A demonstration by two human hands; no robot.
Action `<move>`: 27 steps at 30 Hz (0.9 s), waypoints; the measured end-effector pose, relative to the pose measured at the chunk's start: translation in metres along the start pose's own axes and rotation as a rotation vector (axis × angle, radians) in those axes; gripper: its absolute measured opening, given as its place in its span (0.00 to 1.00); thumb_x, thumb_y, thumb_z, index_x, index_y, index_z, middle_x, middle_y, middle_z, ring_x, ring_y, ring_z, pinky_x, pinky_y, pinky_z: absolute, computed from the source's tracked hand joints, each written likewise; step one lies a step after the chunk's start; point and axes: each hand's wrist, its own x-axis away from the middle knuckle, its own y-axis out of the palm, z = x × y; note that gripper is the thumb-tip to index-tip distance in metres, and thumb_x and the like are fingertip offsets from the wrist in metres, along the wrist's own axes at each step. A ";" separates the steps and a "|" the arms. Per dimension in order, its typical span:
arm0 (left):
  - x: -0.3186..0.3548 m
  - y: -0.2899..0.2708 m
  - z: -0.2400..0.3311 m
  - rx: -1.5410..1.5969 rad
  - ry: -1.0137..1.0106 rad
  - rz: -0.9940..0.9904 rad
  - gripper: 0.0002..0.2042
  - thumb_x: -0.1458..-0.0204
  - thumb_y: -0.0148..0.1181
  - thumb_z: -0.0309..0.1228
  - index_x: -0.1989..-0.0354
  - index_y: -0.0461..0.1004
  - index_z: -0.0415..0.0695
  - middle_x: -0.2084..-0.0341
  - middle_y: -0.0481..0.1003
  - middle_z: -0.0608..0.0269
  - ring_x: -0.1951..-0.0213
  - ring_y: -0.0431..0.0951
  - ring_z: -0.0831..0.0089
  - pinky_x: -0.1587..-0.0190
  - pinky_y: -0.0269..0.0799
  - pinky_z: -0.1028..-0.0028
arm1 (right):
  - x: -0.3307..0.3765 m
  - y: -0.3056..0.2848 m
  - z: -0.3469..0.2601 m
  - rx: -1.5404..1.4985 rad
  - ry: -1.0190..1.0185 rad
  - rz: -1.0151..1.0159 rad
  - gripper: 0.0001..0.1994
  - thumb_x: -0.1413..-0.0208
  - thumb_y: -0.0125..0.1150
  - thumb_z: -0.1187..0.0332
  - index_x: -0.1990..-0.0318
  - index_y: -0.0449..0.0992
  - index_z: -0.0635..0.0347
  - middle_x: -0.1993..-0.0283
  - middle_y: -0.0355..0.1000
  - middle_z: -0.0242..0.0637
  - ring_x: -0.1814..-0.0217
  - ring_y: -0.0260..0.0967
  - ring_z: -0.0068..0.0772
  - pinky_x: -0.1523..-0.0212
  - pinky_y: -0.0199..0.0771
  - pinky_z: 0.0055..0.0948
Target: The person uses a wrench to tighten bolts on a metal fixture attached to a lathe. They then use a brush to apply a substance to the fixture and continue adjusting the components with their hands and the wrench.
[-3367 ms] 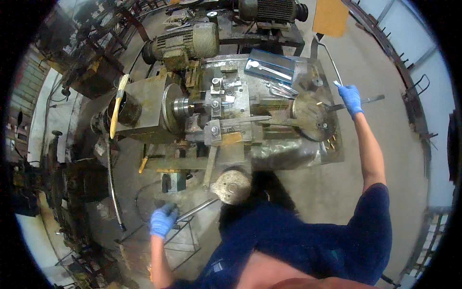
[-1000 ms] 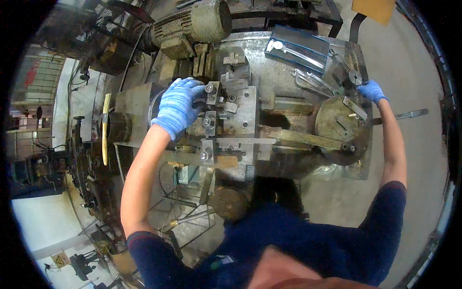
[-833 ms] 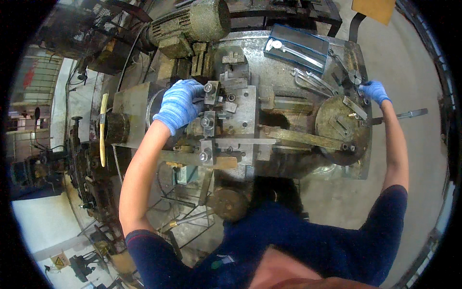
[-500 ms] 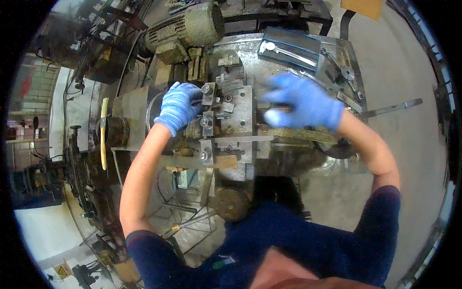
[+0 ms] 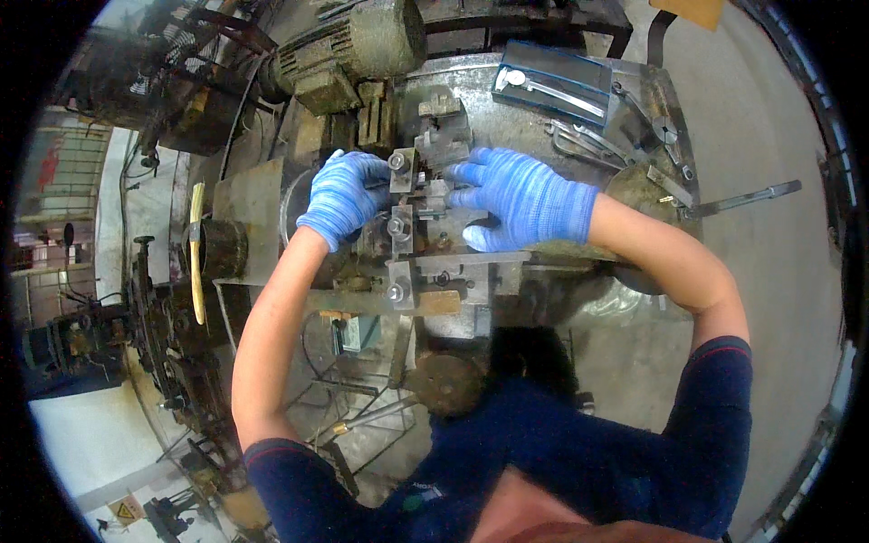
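Both hands wear blue knitted gloves. My left hand [image 5: 344, 196] is at the left side of the upper clamp block [image 5: 403, 172], fingers curled; what lies within them is hidden. From the right, my right hand [image 5: 528, 199] reaches over the metal fixture plate [image 5: 462, 279] with fingers spread, its fingertips close to a small metal piece [image 5: 437, 190]. Whether they touch it I cannot tell. Below the upper block, a middle clamp block [image 5: 399, 230] and a lower clamp block [image 5: 400, 285] stand in line, each with a bolt.
Behind the fixture is a grimy electric motor [image 5: 362, 45]. A dial caliper [image 5: 548, 90] lies in its blue-edged case [image 5: 597, 77] at the back right, near several wrenches [image 5: 588, 140]. A long-handled bar [image 5: 751, 199] juts out right. A brush [image 5: 196, 253] stands at left.
My right hand, blurred before, has moved left onto the fixture and slowed. The left hand stays beside the upper clamp block. The whole view has shifted slightly.
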 end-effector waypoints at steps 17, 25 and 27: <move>-0.001 0.007 -0.007 -0.145 0.143 0.056 0.06 0.62 0.60 0.32 0.73 0.77 0.52 0.75 0.74 0.66 0.65 0.74 0.66 0.43 0.55 0.62 | 0.008 -0.006 0.000 -0.102 0.033 0.029 0.22 0.56 0.55 0.55 0.55 0.73 0.60 0.48 0.65 0.48 0.50 0.62 0.51 0.49 0.65 0.41; 0.002 0.008 -0.006 -0.075 0.156 0.114 0.05 0.63 0.61 0.33 0.75 0.77 0.50 0.76 0.74 0.64 0.65 0.73 0.64 0.43 0.55 0.62 | 0.000 -0.006 -0.005 -0.041 0.035 -0.044 0.24 0.53 0.48 0.47 0.54 0.75 0.52 0.44 0.63 0.46 0.46 0.61 0.51 0.48 0.64 0.43; 0.001 0.007 -0.006 -0.089 0.138 0.077 0.06 0.63 0.62 0.33 0.74 0.77 0.50 0.76 0.74 0.64 0.65 0.73 0.64 0.43 0.55 0.63 | 0.000 -0.003 -0.004 -0.037 0.039 -0.003 0.23 0.54 0.51 0.48 0.56 0.75 0.54 0.45 0.64 0.45 0.48 0.62 0.50 0.50 0.65 0.42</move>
